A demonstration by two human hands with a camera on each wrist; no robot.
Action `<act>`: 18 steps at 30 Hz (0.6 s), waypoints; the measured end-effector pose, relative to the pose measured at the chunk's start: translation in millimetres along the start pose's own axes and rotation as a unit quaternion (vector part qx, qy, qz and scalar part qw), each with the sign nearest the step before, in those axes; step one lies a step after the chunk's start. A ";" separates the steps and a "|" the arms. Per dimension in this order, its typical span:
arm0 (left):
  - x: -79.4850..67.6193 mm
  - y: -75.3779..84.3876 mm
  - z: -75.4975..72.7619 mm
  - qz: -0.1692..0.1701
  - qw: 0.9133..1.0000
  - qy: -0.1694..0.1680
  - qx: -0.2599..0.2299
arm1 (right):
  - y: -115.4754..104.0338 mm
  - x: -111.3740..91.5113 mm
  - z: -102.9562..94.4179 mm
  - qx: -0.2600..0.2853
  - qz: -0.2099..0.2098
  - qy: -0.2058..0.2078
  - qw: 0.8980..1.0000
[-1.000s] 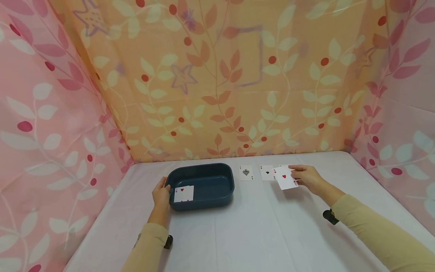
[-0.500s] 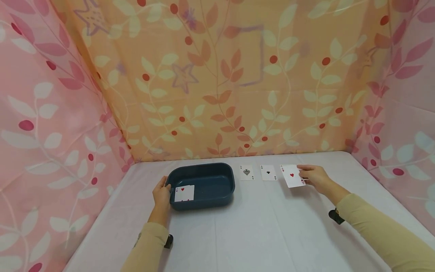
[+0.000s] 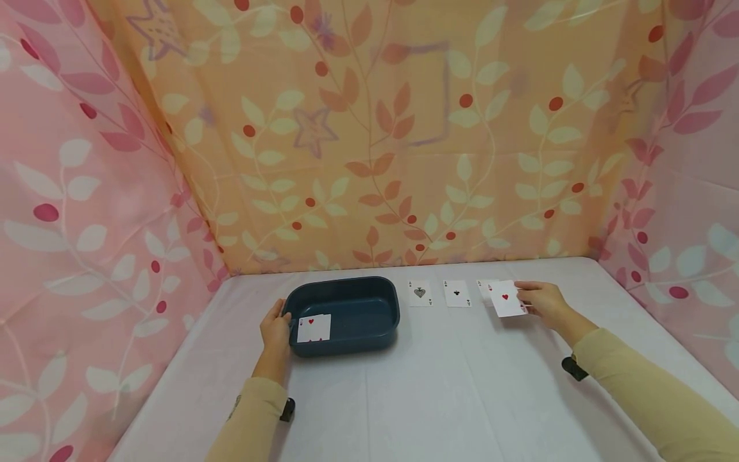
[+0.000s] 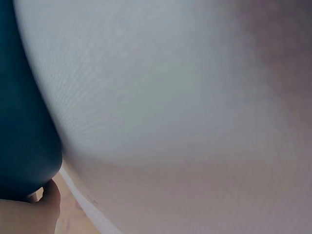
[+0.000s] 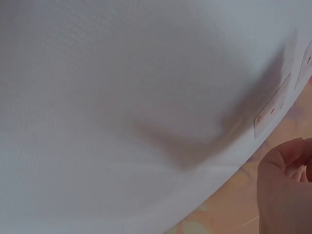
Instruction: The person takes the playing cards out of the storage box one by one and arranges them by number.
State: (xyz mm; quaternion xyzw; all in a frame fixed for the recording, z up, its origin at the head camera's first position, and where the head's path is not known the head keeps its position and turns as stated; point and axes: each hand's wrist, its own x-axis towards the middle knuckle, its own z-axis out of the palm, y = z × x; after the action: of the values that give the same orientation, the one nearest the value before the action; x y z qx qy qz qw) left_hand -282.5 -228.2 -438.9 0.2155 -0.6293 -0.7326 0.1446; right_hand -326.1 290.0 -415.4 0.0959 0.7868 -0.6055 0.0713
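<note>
My left hand (image 3: 274, 327) grips the left end of a dark blue rectangular basin (image 3: 346, 346); the left wrist view shows my fingers at the basin's corner (image 4: 29, 146). Inside, at the left, lie overlapping white playing cards (image 3: 314, 328) with red pips. Raised over the table, my right hand (image 3: 543, 303) pinches an ace of hearts (image 3: 508, 299) by its right edge. That card partly covers another playing card (image 3: 483, 292) lying flat behind it. To the left lie an ace of clubs (image 3: 457, 293) and an ace of spades (image 3: 419, 293), both face up.
A white cloth covers the table (image 3: 416, 398). Behind it hangs an orange leaf-patterned curtain (image 3: 369, 141), with a pink one (image 3: 86, 212) on the left and another pink one (image 3: 693, 192) on the right.
My right hand has moved right with the ace of hearts, off the ace of clubs, uncovering part of the card behind. My left hand keeps its grip on the basin.
</note>
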 end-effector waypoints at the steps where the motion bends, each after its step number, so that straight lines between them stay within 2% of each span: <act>1: 0.1 -0.2 -0.1 0.000 1.000 0.001 0.000 | 0.6 1.0 -0.5 -0.001 -0.001 0.003 1.000; 18: 0.4 -1.7 -0.8 0.002 1.000 0.004 0.001 | 10.8 17.4 -5.0 -0.009 0.019 0.040 0.999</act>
State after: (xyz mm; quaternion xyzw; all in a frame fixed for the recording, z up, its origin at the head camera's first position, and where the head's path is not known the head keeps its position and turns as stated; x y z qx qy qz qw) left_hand -282.3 -228.8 -440.8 0.2173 -0.6298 -0.7310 0.1478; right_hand -340.5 298.7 -428.2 0.1346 0.7927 -0.5923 0.0520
